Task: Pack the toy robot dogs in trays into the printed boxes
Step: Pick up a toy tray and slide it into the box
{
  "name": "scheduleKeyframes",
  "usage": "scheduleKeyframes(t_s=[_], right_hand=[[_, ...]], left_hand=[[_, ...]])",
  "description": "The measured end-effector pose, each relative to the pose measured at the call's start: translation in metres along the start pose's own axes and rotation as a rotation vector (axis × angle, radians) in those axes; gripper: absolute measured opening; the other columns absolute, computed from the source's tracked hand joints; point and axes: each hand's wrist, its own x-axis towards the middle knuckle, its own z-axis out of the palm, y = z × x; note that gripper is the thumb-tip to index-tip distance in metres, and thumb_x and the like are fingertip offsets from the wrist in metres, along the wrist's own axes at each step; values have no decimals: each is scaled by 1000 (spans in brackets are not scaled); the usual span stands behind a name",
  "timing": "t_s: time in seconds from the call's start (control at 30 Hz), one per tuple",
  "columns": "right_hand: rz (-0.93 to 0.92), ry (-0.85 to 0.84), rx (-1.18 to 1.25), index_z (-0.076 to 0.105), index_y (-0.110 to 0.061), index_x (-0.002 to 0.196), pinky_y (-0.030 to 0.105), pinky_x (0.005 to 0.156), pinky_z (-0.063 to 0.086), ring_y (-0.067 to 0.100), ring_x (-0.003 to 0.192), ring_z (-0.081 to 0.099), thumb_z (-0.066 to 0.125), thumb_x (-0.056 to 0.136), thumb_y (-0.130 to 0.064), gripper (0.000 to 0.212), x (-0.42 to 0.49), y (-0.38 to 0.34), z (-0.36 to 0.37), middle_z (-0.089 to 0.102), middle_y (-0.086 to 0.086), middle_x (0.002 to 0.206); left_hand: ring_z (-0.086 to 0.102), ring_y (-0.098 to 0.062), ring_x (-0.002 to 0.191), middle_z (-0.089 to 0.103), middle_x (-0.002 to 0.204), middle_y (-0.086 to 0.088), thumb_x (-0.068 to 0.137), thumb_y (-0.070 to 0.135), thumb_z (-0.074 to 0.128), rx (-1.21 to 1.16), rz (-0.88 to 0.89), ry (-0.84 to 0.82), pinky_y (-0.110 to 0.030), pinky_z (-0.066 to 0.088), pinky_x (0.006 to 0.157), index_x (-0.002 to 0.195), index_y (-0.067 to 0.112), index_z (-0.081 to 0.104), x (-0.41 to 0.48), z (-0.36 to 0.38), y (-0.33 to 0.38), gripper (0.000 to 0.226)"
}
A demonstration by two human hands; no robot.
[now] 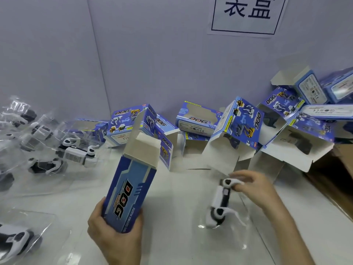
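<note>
My left hand [112, 228] wraps the near end of a printed box [131, 190], thumb on one side and fingers curled under the other. The box tilts up off the table, and its open mouth and raised flaps point to the far side. To the right, clear of the box, my right hand [256, 190] pinches the far end of a toy robot dog [221, 203], which sits in its clear tray [242, 232]. The tray's near end hangs low over the table.

I judge the job now is to line things up: swing the box mouth toward the tray, keep the flaps spread, and feed the tray in narrow end first and level. That way its thin rim should not catch on a flap or buckle.

The white table [181, 245] is glossy. More trayed dogs [76, 153] are heaped at the far left, open boxes [238, 127] are tumbled along the far edge, and brown cardboard [334, 178] lies at the right. Behind them is a pale grey wall [152, 54] with a paper sign [246, 14].
</note>
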Motion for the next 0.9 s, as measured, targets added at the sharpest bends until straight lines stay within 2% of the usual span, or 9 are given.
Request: scheduleKeyframes(t_s=[0.13,0.2,0.33,0.43,0.5,0.6,0.73,0.83,0.9], right_hand=[[-17,-320,-227,61,-22,131,31,99,46,17,116,59,84,78,-23,57,13,-15,29,61,5,130],[-63,-308,-268,45,-28,145,31,106,40,17,131,48,82,80,-37,75,9,-21,31,47,1,144],[-380,135,-76,60,-49,113,26,91,43,-1,112,54,71,75,-55,41,-55,-21,43,59,-28,116],[-591,-102,-235,63,-56,106,36,106,34,-17,116,43,62,65,-61,42,-92,-8,69,55,-40,112],[-640,-254,-383,60,-54,118,28,118,9,-21,121,36,66,71,-48,47,-101,1,78,48,-41,121],[-701,-159,-269,75,-42,101,19,103,25,-12,114,51,75,59,-19,48,-100,17,67,67,-32,107],[-628,-99,-131,73,-48,97,22,111,26,-9,125,47,66,68,-7,51,-89,40,38,65,-27,121],[-419,253,65,73,-40,90,26,107,36,6,122,52,67,82,9,50,-80,53,28,58,-18,127],[-233,290,212,67,-38,104,39,107,41,7,126,50,79,77,4,51,-81,55,34,52,-19,131]], left_hand=[[53,-39,113,47,126,-2,46,34,96,0,1,11,-35,54,82,137,27,43,-2,-2,-2,105],[53,-38,113,47,126,-2,45,33,92,2,8,20,-36,55,80,137,27,43,-3,-3,-2,104],[53,-37,114,47,127,-2,47,36,94,42,-6,34,-49,61,77,138,27,43,-4,-4,-1,105],[53,-36,117,46,128,-3,46,38,87,25,-18,16,-51,60,76,138,26,43,-5,-3,4,103],[54,-35,117,46,129,-7,45,34,86,-36,-42,-11,-39,59,77,138,21,44,-5,-3,7,103],[57,-36,115,47,131,-16,46,23,85,-113,-68,-38,-20,57,79,138,12,43,-3,-3,11,102],[55,-37,116,47,131,-20,47,22,84,-131,-94,-36,-19,57,79,138,9,43,-2,-4,15,100],[56,-36,114,46,131,-21,46,25,84,-128,-97,-45,-12,56,75,138,9,43,-2,-3,15,102],[57,-34,114,46,131,-17,46,27,85,-115,-84,-52,-14,56,75,138,12,42,-2,-1,12,103]])
